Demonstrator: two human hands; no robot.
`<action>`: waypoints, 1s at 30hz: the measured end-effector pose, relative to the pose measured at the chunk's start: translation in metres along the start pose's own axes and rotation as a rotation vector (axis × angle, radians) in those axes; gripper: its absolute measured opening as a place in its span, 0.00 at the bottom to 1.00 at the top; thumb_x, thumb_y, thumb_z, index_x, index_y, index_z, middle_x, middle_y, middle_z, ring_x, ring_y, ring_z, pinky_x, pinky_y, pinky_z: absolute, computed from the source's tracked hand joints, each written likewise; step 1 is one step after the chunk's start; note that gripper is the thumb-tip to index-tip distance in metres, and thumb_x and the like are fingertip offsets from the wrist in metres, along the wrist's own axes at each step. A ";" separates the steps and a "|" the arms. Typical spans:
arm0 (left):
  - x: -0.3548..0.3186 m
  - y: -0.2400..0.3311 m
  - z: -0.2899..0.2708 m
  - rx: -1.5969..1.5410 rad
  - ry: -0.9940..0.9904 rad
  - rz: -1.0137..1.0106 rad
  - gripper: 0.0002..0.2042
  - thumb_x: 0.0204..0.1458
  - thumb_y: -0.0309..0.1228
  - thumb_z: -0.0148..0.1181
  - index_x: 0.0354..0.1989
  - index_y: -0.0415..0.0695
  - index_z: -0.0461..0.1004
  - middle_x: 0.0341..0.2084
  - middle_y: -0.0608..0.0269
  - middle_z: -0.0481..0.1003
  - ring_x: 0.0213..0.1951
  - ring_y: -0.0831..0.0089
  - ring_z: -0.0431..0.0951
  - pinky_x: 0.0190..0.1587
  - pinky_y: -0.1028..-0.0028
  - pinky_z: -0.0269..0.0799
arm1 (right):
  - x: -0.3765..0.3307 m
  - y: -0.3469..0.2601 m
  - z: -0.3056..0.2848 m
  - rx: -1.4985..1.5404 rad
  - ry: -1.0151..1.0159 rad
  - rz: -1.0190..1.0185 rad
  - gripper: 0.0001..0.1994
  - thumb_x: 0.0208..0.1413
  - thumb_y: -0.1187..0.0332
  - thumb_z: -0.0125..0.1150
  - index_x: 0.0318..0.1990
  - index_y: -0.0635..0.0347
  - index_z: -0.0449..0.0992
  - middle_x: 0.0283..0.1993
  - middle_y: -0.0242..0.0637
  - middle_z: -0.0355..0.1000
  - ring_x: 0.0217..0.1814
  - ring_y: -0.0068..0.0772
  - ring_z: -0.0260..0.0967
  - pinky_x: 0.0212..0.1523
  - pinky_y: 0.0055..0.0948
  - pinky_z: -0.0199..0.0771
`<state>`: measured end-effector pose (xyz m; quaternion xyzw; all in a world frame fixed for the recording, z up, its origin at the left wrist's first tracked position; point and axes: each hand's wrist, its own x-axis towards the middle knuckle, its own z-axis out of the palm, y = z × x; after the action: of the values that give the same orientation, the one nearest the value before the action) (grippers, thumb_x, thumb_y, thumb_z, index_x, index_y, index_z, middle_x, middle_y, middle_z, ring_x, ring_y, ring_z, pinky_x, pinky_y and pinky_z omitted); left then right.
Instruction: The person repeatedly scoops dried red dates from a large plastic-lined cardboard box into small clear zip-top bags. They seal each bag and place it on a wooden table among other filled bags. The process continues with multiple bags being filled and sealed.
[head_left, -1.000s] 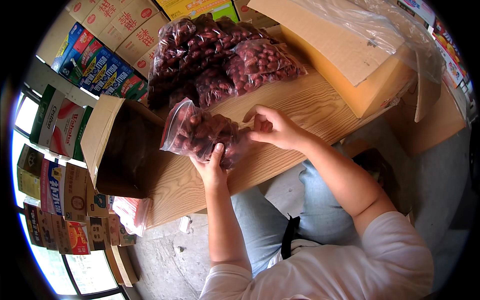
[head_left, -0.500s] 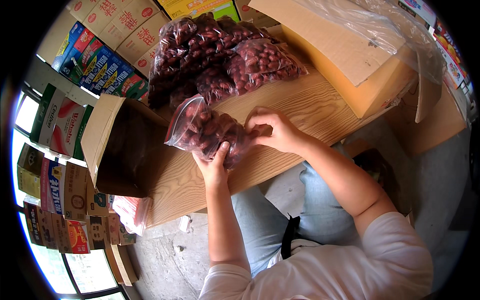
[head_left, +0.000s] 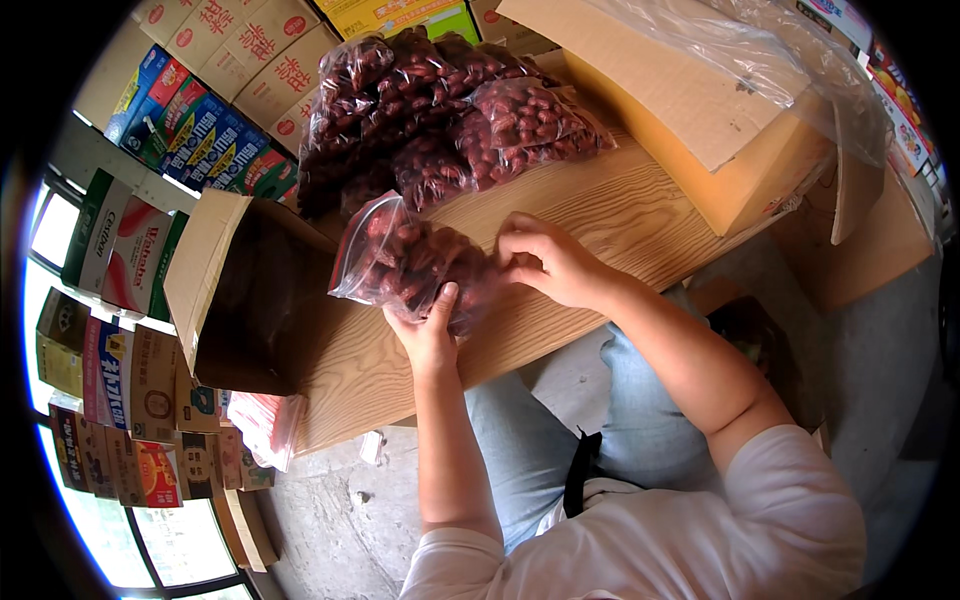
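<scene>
A clear zip bag of dark red dates (head_left: 405, 262) is held above the near part of the wooden table. My left hand (head_left: 430, 325) grips it from below, thumb across the front. The bag's end with the reddish strip points left, toward an open cardboard box. At its right end, my right hand (head_left: 545, 258) is closed in a pinch on the plastic; the fingertips are partly hidden. Behind the held bag, a large pile of filled date bags (head_left: 400, 110) covers the back of the table.
An open cardboard box (head_left: 205, 285) stands at the table's left, beside a stack of pink-edged flat bags (head_left: 265, 425). A big open carton (head_left: 690, 170) with loose plastic film sits at the right. Bare wood table (head_left: 630, 210) shows between pile and carton. Stacked boxes (head_left: 265, 65) line the back.
My right hand has shifted very slightly to the right along the bag's end. The left hand keeps its grip, and the bag stays almost in place.
</scene>
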<state>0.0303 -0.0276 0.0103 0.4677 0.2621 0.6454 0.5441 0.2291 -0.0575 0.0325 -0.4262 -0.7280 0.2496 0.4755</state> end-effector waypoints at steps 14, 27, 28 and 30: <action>-0.002 0.002 0.001 -0.030 0.008 0.026 0.31 0.45 0.22 0.65 0.58 0.39 0.58 0.50 0.55 0.68 0.51 0.63 0.70 0.56 0.63 0.67 | 0.001 0.003 -0.006 0.668 -0.132 0.455 0.18 0.53 0.74 0.61 0.51 0.60 0.66 0.41 0.32 0.71 0.37 0.21 0.70 0.37 0.21 0.72; -0.004 0.000 -0.004 -0.091 -0.112 -0.038 0.32 0.44 0.24 0.66 0.58 0.39 0.58 0.50 0.55 0.68 0.51 0.62 0.70 0.55 0.64 0.68 | -0.002 0.016 0.001 0.662 -0.253 0.358 0.16 0.52 0.73 0.61 0.48 0.65 0.67 0.32 0.36 0.73 0.32 0.22 0.70 0.34 0.22 0.71; -0.004 0.001 -0.003 -0.102 -0.100 -0.053 0.32 0.43 0.22 0.66 0.58 0.39 0.57 0.50 0.55 0.68 0.51 0.64 0.70 0.55 0.65 0.67 | -0.002 0.016 0.000 0.663 -0.250 0.353 0.16 0.52 0.73 0.61 0.48 0.65 0.67 0.32 0.35 0.73 0.32 0.22 0.70 0.35 0.22 0.71; -0.003 0.004 -0.002 -0.124 -0.077 -0.084 0.34 0.41 0.19 0.67 0.58 0.39 0.56 0.49 0.57 0.68 0.51 0.66 0.70 0.55 0.66 0.67 | -0.001 0.014 -0.002 0.667 -0.243 0.343 0.15 0.53 0.72 0.61 0.48 0.65 0.68 0.33 0.35 0.73 0.33 0.23 0.71 0.35 0.22 0.71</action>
<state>0.0262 -0.0310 0.0116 0.4461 0.2197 0.6187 0.6082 0.2365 -0.0513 0.0222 -0.3311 -0.5760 0.5969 0.4498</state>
